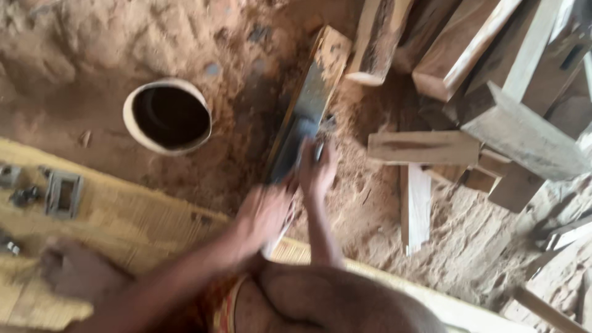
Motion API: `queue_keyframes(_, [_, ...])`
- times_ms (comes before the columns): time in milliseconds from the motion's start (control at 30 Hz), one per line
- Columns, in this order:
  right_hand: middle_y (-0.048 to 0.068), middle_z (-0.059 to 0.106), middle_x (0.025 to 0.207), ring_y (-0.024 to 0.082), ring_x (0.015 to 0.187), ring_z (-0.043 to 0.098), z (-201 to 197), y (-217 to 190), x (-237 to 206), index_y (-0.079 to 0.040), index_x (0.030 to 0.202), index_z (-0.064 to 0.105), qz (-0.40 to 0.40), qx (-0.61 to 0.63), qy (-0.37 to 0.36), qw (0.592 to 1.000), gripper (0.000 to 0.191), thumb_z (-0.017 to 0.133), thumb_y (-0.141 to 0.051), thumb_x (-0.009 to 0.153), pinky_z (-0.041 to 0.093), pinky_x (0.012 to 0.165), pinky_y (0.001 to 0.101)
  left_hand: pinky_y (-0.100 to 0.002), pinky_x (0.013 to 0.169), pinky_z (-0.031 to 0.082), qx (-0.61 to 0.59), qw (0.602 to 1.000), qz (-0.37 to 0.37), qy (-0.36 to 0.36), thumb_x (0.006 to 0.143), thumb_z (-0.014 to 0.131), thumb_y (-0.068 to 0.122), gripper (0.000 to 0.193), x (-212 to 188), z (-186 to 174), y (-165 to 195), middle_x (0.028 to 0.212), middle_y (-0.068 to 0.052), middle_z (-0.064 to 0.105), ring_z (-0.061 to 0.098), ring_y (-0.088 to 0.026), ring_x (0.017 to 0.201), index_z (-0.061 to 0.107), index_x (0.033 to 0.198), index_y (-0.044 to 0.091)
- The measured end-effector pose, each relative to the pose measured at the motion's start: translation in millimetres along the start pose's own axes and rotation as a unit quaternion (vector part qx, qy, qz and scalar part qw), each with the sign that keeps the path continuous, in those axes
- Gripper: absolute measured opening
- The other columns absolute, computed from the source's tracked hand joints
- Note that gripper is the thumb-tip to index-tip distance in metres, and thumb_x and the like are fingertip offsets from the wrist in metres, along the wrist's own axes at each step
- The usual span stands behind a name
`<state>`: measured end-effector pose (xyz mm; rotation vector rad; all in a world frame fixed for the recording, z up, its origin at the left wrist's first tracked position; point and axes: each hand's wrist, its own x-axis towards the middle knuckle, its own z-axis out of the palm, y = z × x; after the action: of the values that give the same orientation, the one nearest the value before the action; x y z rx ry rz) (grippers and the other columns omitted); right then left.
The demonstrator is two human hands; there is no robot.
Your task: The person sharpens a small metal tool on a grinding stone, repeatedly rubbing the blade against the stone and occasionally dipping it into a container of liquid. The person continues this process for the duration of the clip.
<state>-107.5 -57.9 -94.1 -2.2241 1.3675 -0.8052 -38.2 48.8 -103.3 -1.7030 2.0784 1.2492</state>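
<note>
A: What are your hands on?

B: A long flat board (308, 105). It lies in the middle of the frame and slants up toward the top. It looks grey and dark on its face, with a pale, rough end at the top. Your left hand (262, 216) is on its low end, fingers curled round the edge. Your right hand (317, 169) is pressed on it just above, fingers bent over a small dark thing I cannot make out. Both hands are blurry.

A: Is there a pot or a bowl?

B: Yes. A round clay pot (168, 115) sits in the upper left, sunk in the sawdust floor (74, 55). Inside it is only dark, so I cannot tell what it holds.

A: What else is near you?

B: A yellow woven mat (123, 209) lies at the lower left. Small grey metal parts (61, 194) rest on it at the left edge. A foot (77, 271) rests on the mat too, and a bent knee (327, 302) is at the bottom. A pile of cut wood blocks (493, 111) fills the upper right, just beside the board's top end. One pale plank (416, 206) lies flat, right of your right hand.
</note>
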Motion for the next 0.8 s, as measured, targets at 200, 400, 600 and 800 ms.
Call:
queue_keyframes(200, [0.004, 0.07, 0.073, 0.02, 0.049, 0.058, 13.1, 18.4, 11.7, -0.011, 0.09, 0.066, 0.203, -0.032, -0.075, 0.976, 0.02, 0.066, -0.027, 0.101, 0.049, 0.046, 0.037, -0.024, 0.061, 0.051, 0.108, 0.988, -0.009, -0.108, 0.103, 0.056, 0.026, 0.033, -0.4, -27.3, -4.3, 0.097, -0.007, 0.071, 0.054, -0.006, 0.073, 0.07, 0.121, 0.002])
queue_keyframes(400, [0.009, 0.07, 0.085, 0.019, 0.07, 0.066, 8.7, -0.8, 42.3, -0.006, 0.1, 0.065, 0.07, 0.045, -0.011, 0.996, 0.016, 0.07, -0.021, 0.1, 0.052, 0.062, 0.034, -0.032, 0.066, 0.05, 0.053, 0.999, -0.006, -0.01, 0.093, 0.068, 0.033, 0.038, -5.6, -34.5, -4.0, 0.099, -0.004, 0.068, 0.056, -0.013, 0.075, 0.066, 0.116, 0.003])
queue_keyframes(600, [0.012, 0.069, 0.082, 0.02, 0.07, 0.067, -1.8, -2.1, -13.3, -0.006, 0.095, 0.064, 0.128, 0.03, -0.037, 0.991, 0.015, 0.073, -0.017, 0.095, 0.055, 0.064, 0.0344, -0.033, 0.054, 0.053, 0.011, 0.986, -0.016, 0.163, 0.078, 0.063, 0.035, 0.041, -18.4, 8.6, 13.7, 0.093, -0.006, 0.076, 0.064, -0.019, 0.07, 0.072, 0.105, 0.005])
queue_keyframes(800, [0.005, 0.069, 0.082, 0.014, 0.06, 0.057, 19.9, 7.7, 55.1, -0.006, 0.099, 0.064, 0.128, 0.107, -0.009, 0.986, 0.012, 0.068, -0.017, 0.101, 0.049, 0.054, 0.0337, -0.033, 0.055, 0.05, 0.126, 0.991, 0.0, 0.052, 0.086, 0.071, 0.04, 0.04, 15.8, -34.2, -10.2, 0.093, -0.004, 0.071, 0.06, -0.013, 0.066, 0.074, 0.106, 0.005])
